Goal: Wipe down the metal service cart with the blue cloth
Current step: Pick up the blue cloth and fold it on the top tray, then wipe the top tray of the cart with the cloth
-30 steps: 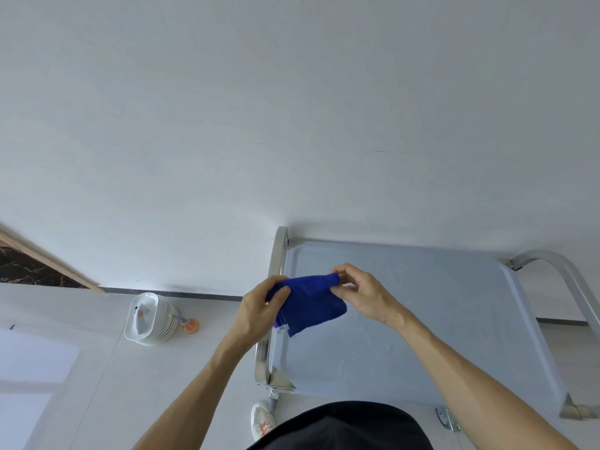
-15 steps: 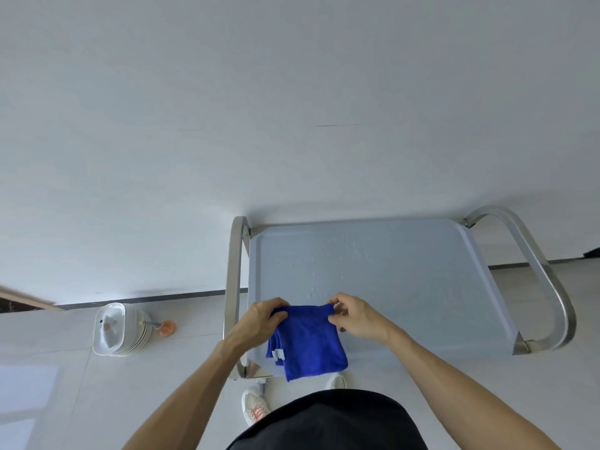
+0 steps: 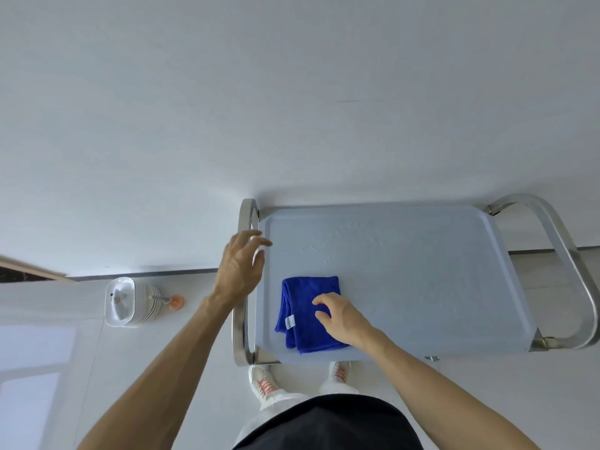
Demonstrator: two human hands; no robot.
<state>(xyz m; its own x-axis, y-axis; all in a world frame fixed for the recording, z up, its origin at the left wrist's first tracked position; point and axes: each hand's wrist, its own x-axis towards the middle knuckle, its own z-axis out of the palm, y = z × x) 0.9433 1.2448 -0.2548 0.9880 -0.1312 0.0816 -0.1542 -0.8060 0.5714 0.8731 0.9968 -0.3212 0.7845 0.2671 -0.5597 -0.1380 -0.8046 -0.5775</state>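
The folded blue cloth (image 3: 305, 306) lies flat on the near left part of the metal service cart's top tray (image 3: 422, 271). My right hand (image 3: 341, 318) rests on the cloth's right side with its fingers spread over it. My left hand (image 3: 240, 264) hovers open over the cart's left handle bar (image 3: 242, 319), fingers loose and holding nothing. Water droplets speckle the tray's far middle.
The cart stands against a white wall, with a second curved handle (image 3: 571, 271) on its right. A white ribbed container (image 3: 128, 302) with an orange-tipped brush sits on the floor at left. My shoes (image 3: 264, 383) show under the cart's near edge.
The cloth, held up between both hands before, now lies on the tray. My left hand let go and moved up left over the handle; my right hand rests on the cloth.
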